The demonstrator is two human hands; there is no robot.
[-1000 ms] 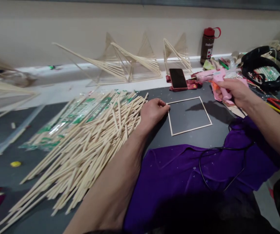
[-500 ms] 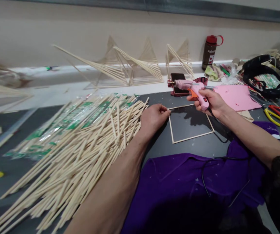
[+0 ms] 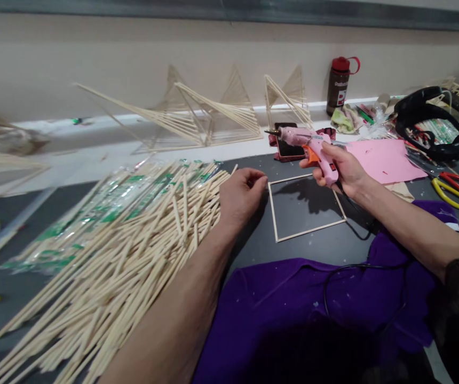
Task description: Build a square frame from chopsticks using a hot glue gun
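In the head view, a pink glue gun (image 3: 315, 144) is held right of centre by the right hand (image 3: 343, 169), whose fingers are wrapped around the handle, close to an orange trigger. The nozzle is pointed toward the left of the frame, and the gun is held above the far side of a four-sided stick frame (image 3: 273, 213). This stick frame is laid flat on the grey tabletop (image 3: 253, 253), just right of the centre of the picture, its upper right part hidden by the right hand and the gun.

Beside its upper left corner the left hand (image 3: 240, 193) is placed, fingers curled and thumb brought near the forefinger; whether anything is pinched there cannot be told.

Loose wooden sticks (image 3: 145, 256) are heaped at the lower left, partly covered by the left forearm, with plastic-wrapped packs (image 3: 115, 198) seen behind them. Along the upper middle, stick structures (image 3: 229, 110) are stood near the wall. A phone (image 3: 287, 148) is partly hidden behind the gun. At the upper right a bottle (image 3: 338, 89) is seen; below it and farther right are found a pink sheet (image 3: 385, 160) and scissors (image 3: 456, 176). Purple cloth (image 3: 277, 298) is spread across the lower middle, crossed by a black cable.
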